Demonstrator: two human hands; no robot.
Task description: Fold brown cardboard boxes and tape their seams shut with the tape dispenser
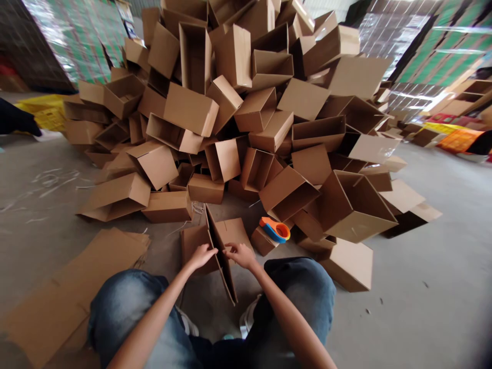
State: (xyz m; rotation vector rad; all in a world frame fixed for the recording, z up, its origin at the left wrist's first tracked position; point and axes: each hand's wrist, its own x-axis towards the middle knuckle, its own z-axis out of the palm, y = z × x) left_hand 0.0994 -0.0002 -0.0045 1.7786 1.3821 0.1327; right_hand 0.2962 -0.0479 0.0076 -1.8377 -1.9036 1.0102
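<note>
A flattened brown cardboard box [223, 241] stands on edge on the floor between my knees. My left hand [201, 255] grips its near left edge with the fingers curled over the board. My right hand [239, 253] pinches the same edge from the right side. An orange and blue tape dispenser [274, 229] lies on the floor just right of the box, an arm's reach from my right hand.
A tall heap of assembled open cardboard boxes [238, 113] fills the floor ahead. Flat cardboard sheets [77, 287] lie at my left. Bare concrete floor [423, 287] spreads to the right. Wrapped green pallets [77, 36] stand behind. A person's dark sleeve [17, 120] shows at far left.
</note>
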